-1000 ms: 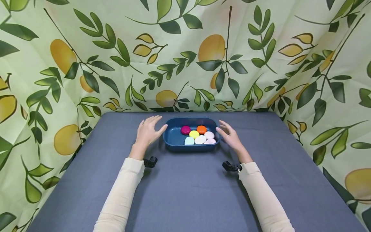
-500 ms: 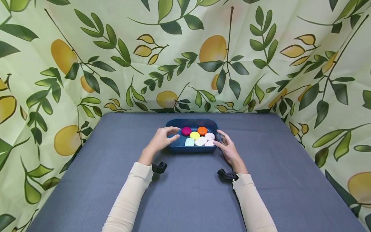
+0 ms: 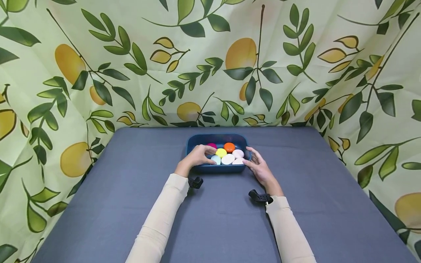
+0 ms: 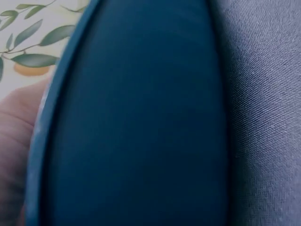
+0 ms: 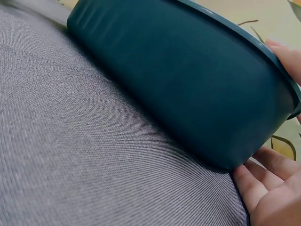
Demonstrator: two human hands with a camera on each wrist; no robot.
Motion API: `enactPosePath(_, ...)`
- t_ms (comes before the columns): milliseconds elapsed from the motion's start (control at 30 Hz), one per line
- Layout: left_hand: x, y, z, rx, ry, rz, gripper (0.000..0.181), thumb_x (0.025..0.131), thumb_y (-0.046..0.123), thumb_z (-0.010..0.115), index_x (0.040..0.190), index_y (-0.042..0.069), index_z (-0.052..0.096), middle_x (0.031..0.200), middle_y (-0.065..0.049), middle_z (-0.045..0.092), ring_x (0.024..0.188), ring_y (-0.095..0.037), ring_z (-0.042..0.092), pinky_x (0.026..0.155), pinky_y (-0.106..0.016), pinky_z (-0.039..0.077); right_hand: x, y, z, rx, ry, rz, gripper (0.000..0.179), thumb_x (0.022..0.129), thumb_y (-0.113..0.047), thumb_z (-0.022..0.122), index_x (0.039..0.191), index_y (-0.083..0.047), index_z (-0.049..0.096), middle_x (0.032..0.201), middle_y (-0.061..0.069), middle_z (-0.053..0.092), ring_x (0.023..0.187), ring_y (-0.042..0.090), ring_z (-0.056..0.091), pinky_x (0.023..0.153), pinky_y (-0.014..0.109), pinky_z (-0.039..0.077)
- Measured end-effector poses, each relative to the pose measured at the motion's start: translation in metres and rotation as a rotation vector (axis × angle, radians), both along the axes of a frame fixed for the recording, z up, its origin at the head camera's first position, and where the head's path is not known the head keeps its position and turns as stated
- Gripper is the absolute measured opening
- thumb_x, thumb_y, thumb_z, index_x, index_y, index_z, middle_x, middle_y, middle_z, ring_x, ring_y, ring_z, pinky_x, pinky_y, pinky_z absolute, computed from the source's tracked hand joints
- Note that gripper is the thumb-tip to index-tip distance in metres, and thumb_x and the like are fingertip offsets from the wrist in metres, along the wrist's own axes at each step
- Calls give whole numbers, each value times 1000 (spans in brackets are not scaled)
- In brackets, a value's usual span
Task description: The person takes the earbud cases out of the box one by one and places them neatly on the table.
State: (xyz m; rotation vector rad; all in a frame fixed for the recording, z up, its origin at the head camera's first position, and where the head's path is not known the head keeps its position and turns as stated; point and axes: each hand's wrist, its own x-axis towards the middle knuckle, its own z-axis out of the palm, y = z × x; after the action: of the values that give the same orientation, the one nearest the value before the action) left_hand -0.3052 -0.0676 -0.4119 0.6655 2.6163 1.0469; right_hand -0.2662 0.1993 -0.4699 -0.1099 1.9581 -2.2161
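Note:
A dark blue oblong tub (image 3: pixel 218 168) holds several smooth, rounded pieces. My left hand (image 3: pixel 196 156) reaches over its left part in the head view, thumb and fingers apart. The thumb tip is right at the pale blue piece (image 3: pixel 216 159), and the fingers partly hide the magenta piece (image 3: pixel 212 145). The yellow piece (image 3: pixel 221 152) lies just right of the fingertips. At the tub's right end my right hand (image 3: pixel 260 170) grips the wall. In the right wrist view its thumb (image 5: pixel 286 59) is on the rim, and the fingers (image 5: pixel 265 176) are low against the corner.
An orange piece (image 3: pixel 229 147) and several whitish pieces (image 3: pixel 228 159) fill the tub's right part. The tub stands near the far edge of a table with a grey-blue cloth (image 3: pixel 217 219). A leaf-and-fruit patterned curtain (image 3: pixel 204 84) hangs behind and at both sides.
My left hand has moved right, from beside the tub to inside it over the pieces. The right hand has closed on the tub's right end and stayed there.

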Motion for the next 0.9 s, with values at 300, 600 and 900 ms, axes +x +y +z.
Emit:
enactPosePath(300, -7, 1, -5, -95, 15, -29, 48, 79, 12, 78, 124, 1, 64, 123, -15, 68, 116, -26, 65, 104, -37, 50, -1, -2, -2, -31, 10, -10, 66, 94, -2, 55, 151, -11, 22, 160, 20, 19, 149, 30, 21, 89, 4, 43)
enactPosePath(600, -9, -3, -6, -120, -6, 12, 56, 80, 6, 76, 132, 1, 57, 132, -16, 63, 122, -27, 60, 108, -39, 46, -2, -2, -1, -21, 1, -7, 66, 94, -4, 55, 151, -13, 23, 161, 19, 17, 147, 30, 22, 91, 6, 41)
enactPosePath(900, -7, 3, -8, -185, 32, 158, 50, 76, 16, 81, 121, 0, 65, 116, -15, 71, 104, -25, 64, 96, -36, 53, -1, -1, 1, -11, -8, 0, 65, 96, -3, 52, 152, -12, 20, 162, 18, 16, 144, 30, 26, 95, 8, 39)
